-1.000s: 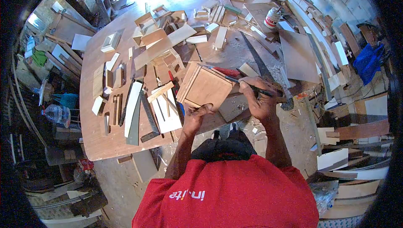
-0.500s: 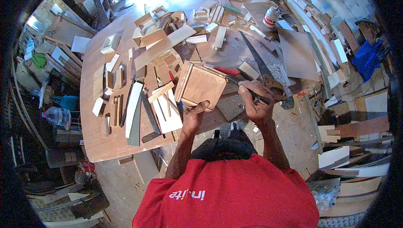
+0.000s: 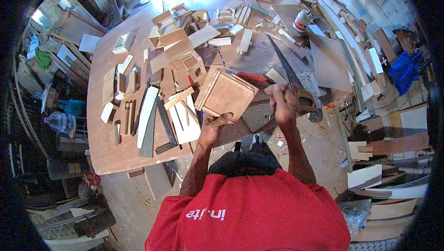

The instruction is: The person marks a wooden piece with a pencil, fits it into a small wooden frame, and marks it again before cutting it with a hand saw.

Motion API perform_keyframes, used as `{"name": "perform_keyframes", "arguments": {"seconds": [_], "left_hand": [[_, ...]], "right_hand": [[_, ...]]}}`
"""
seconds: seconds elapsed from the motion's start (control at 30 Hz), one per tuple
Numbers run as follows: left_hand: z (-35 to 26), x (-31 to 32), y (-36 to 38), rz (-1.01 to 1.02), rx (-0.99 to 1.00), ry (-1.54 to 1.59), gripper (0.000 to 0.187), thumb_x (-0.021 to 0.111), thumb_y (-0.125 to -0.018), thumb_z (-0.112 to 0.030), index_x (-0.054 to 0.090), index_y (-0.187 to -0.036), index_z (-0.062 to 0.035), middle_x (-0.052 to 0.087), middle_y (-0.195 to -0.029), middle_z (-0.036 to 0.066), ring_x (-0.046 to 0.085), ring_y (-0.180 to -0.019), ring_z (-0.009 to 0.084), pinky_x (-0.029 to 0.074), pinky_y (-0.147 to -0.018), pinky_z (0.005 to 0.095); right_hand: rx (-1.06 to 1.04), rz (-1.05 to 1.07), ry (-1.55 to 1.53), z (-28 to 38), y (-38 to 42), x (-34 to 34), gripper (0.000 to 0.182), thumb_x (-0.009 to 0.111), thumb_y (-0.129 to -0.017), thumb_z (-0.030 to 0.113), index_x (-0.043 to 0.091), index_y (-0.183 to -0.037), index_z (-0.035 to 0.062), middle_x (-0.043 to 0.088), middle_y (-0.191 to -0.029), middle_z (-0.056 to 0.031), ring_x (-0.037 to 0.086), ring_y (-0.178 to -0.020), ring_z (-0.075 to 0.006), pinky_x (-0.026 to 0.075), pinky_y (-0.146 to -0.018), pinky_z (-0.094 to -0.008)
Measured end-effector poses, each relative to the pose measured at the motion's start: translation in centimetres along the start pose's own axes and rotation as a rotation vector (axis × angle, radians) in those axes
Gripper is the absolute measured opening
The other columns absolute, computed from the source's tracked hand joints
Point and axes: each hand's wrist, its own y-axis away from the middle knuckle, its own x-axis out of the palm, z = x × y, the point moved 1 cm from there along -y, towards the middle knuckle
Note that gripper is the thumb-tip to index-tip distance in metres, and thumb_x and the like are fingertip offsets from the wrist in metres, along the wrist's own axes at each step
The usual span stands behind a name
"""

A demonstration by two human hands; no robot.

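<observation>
Since the earlier frame, the square wooden piece (image 3: 227, 94) has turned slightly and shifted toward the right hand (image 3: 284, 105). It is in the left hand (image 3: 213, 128), tilted above the counter (image 3: 102, 156), thumb pressed on its smooth brown face; the other fingers are largely hidden beneath. Raised straight strips edge the face, and a rounded notch shows by the thumb. The right fingers, which held a dark slim tool, are now raised and curled, apart from the wood; whether they pinch anything, I cannot tell. Beyond them lies a pale block (image 3: 276, 76); just beside them, a handsaw (image 3: 283, 61) with a dull, tapering blade.
</observation>
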Motion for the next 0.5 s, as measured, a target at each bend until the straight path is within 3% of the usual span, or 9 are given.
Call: {"name": "perform_keyframes", "arguments": {"seconds": [0.07, 0.2, 0.23, 0.3, 0.5], "left_hand": [[0.7, -0.9, 0.0, 0.011, -0.120, -0.107, 0.048, 0.073, -0.077, -0.004, 0.054, -0.121, -0.0023, 0.065, -0.104, 0.010, 0.064, -0.088, 0.0197, 0.055, -0.064, 0.0304], [0.9, -1.4, 0.5, -0.021, -0.171, -0.073, 0.052, 0.075, -0.076, -0.004, 0.052, -0.123, -0.0015, 0.065, -0.105, 0.010, 0.064, -0.088, 0.0204, 0.055, -0.065, 0.0319], [0.6, -1.5, 0.5, -0.023, -0.180, -0.099, 0.048, 0.075, -0.075, -0.007, 0.056, -0.118, 0.0003, 0.066, -0.103, 0.011, 0.064, -0.089, 0.0209, 0.054, -0.069, 0.0315], [0.4, -1.8, 0.6, -0.031, -0.189, -0.121, 0.044, 0.076, -0.074, -0.011, 0.060, -0.113, 0.0021, 0.067, -0.102, 0.011, 0.064, -0.091, 0.0213, 0.053, -0.073, 0.0310], [0.7, -2.4, 0.7, -0.053, -0.117, -0.017, 0.053, 0.076, -0.073, -0.006, 0.054, -0.120, 0.0030, 0.063, -0.113, 0.012, 0.061, -0.104, 0.0230, 0.049, -0.089, 0.0348]], "right_hand": [[0.175, 0.131, 0.088, -0.8, -0.2, 1.0, 0.030, 0.048, -0.098, 0.022, 0.059, -0.081, 0.0006, 0.058, -0.071, -0.0040, 0.055, -0.072, -0.0138, 0.043, -0.069, -0.0307], [0.046, 0.135, -0.001, -2.3, 0.0, 2.5, 0.030, 0.053, -0.097, 0.022, 0.062, -0.078, 0.0001, 0.059, -0.068, -0.0040, 0.052, -0.064, -0.0122, 0.043, -0.061, -0.0308], [0.048, 0.142, -0.003, -2.1, 0.1, 2.7, 0.030, 0.053, -0.097, 0.022, 0.062, -0.078, 0.0001, 0.059, -0.068, -0.0040, 0.052, -0.064, -0.0122, 0.043, -0.061, -0.0308], [0.028, 0.164, -0.084, -1.3, 0.2, 3.1, 0.030, 0.056, -0.095, 0.019, 0.060, -0.070, 0.0029, 0.047, -0.059, 0.0058, 0.039, -0.053, -0.0033, 0.030, -0.049, -0.0227], [-0.103, 0.081, 0.030, -2.6, 0.4, 3.9, 0.032, 0.057, -0.095, 0.019, 0.061, -0.067, 0.0027, 0.046, -0.056, 0.0062, 0.038, -0.052, -0.0032, 0.028, -0.048, -0.0229]]}}
